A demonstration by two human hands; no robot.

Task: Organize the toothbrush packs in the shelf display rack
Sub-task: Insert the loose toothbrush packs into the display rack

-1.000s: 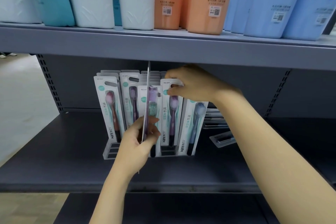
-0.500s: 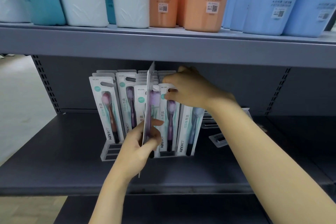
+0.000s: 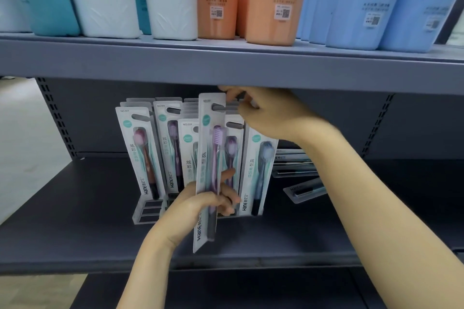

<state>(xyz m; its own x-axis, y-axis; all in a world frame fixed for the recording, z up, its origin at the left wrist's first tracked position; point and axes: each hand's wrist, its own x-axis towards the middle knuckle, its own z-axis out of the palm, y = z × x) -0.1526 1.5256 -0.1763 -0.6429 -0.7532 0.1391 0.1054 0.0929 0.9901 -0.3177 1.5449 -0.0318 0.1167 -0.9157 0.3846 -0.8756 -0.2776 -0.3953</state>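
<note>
Two hands: left (image 3: 200,204) grips one toothbrush pack (image 3: 210,158); right (image 3: 266,114) pinches its top.

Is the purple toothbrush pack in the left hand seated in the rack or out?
Out. The left hand grips the purple toothbrush pack in front of the rack; the pack's bottom edge hangs past the shelf's front edge.
</note>
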